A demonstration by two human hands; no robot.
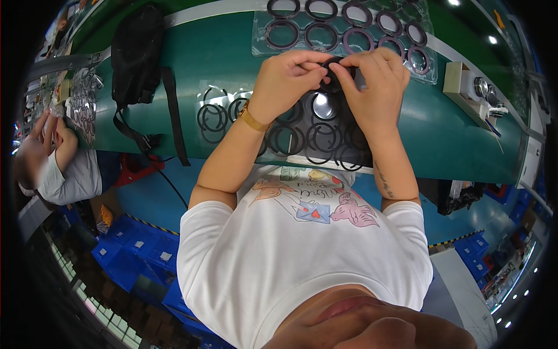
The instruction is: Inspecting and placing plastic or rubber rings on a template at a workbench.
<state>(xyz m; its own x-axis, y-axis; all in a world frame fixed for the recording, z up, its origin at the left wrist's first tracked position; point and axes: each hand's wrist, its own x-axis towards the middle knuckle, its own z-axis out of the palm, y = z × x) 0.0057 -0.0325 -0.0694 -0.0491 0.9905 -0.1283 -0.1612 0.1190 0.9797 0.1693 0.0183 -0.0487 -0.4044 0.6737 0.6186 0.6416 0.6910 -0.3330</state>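
White shirt (302, 256) nearest. At twelve o'clock, left hand (288, 81) and right hand (375, 87) pinching black ring (336, 65) over clear tray (290, 136). Best kept level, pressed evenly round rim.

head camera looks steeply down, close over workbench (221, 52).

Clear plastic blister tray (261, 41) of rings at bench's far edge, open beige box (459, 81) at right
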